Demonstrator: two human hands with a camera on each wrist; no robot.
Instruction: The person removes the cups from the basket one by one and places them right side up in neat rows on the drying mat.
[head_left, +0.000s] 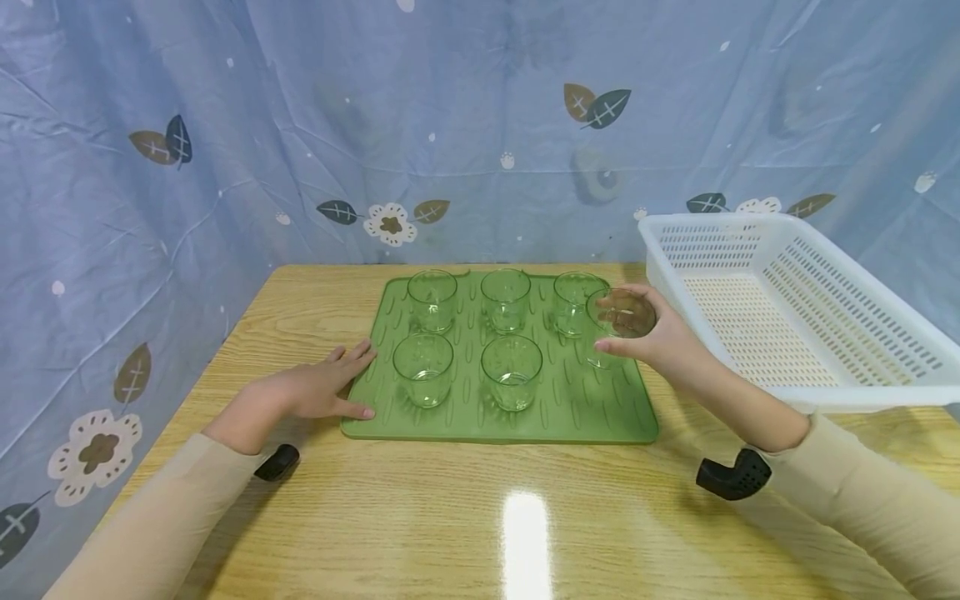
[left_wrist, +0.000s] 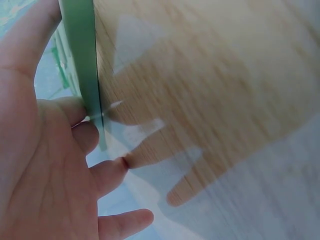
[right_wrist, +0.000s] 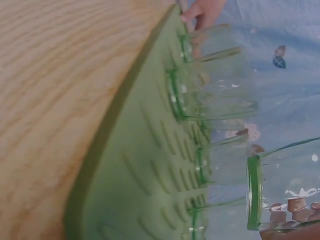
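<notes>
A green ribbed mat (head_left: 465, 428) lies on the table. My left hand (head_left: 318, 390) rests at its left edge, fingers spread, with the thumb on the mat's near left corner. On the right, my right hand (head_left: 671, 340) grips a clear glass (head_left: 600, 323) by its sides, over the mat's right part. In the right wrist view, the held glass (right_wrist: 280, 175) is upright and its base appears apart from the mat. Three glasses stand in the back row, including the right one (head_left: 572, 302); two more stand in front, one near the middle (head_left: 512, 372).
A white slotted plastic basket (head_left: 870, 398) stands on the table to the right of the mat, close to my right forearm. Behind the wooden table (head_left: 420, 517) hangs a blue patterned curtain (head_left: 480, 133), which also runs along the left side.
</notes>
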